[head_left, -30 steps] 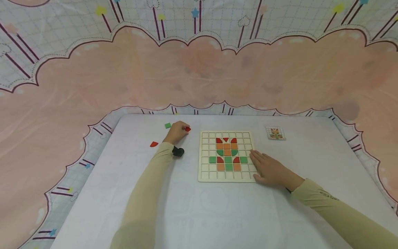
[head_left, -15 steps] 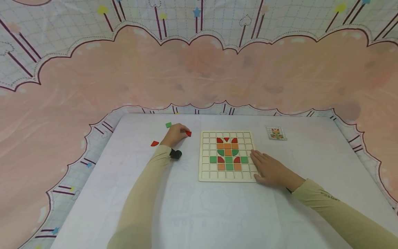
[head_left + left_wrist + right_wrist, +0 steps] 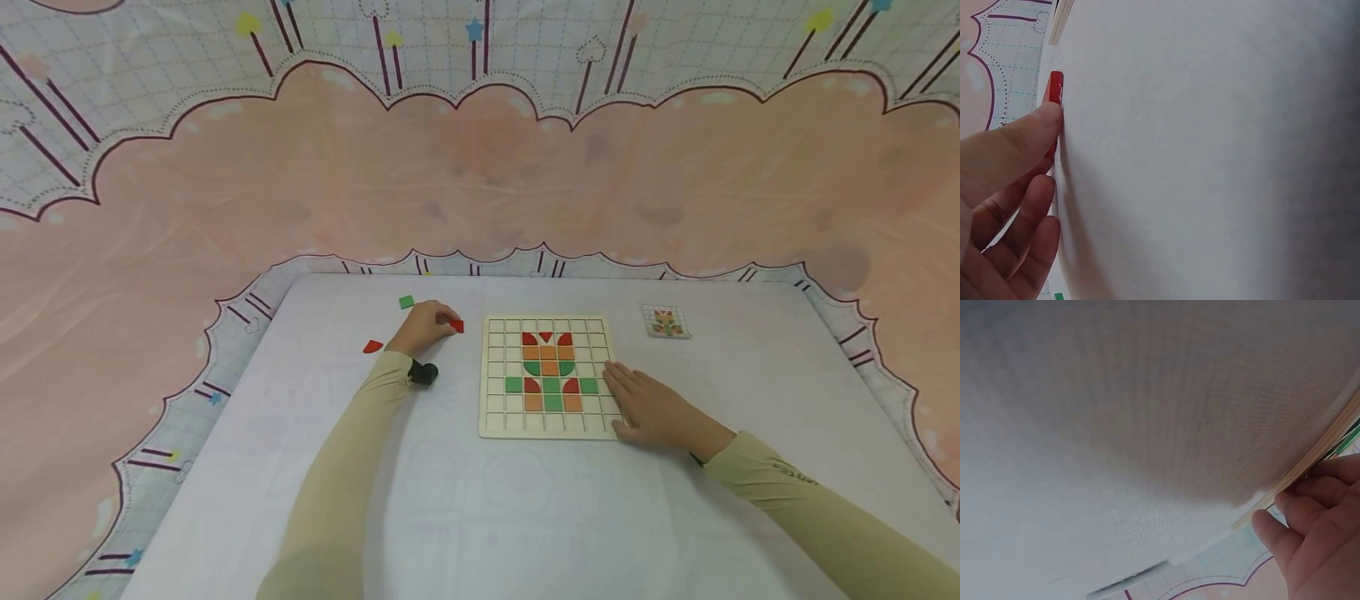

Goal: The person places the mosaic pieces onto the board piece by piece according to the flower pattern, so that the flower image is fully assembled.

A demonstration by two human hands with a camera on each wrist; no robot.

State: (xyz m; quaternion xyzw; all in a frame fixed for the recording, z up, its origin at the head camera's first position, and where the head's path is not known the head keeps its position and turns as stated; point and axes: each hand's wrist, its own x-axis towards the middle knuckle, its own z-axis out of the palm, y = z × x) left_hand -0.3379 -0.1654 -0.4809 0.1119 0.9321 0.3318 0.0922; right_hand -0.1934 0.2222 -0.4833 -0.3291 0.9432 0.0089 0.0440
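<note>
My left hand [image 3: 422,328] pinches a small red tile [image 3: 457,327] between thumb and fingers, left of the grid board. In the left wrist view the red tile [image 3: 1056,84] stands on edge under the thumb. The pale wooden grid board [image 3: 495,423] carries a flower pattern of red, orange and green tiles [image 3: 550,367]. Along the board's right edge rests my right hand [image 3: 652,408], fingers extended. From the right wrist, its fingers [image 3: 1304,509] lie against the board's wooden side [image 3: 1316,453].
Beyond my left hand lies a green square tile [image 3: 407,302]. A red rounded tile [image 3: 372,346] is on the white table [image 3: 480,517] left of that wrist. A small pattern card [image 3: 665,321] showing a similar flower lies right of the board.
My left hand has shifted slightly toward me, and the red tile has turned in its fingers to show more of its face. The right hand has stayed on the board's edge.
</note>
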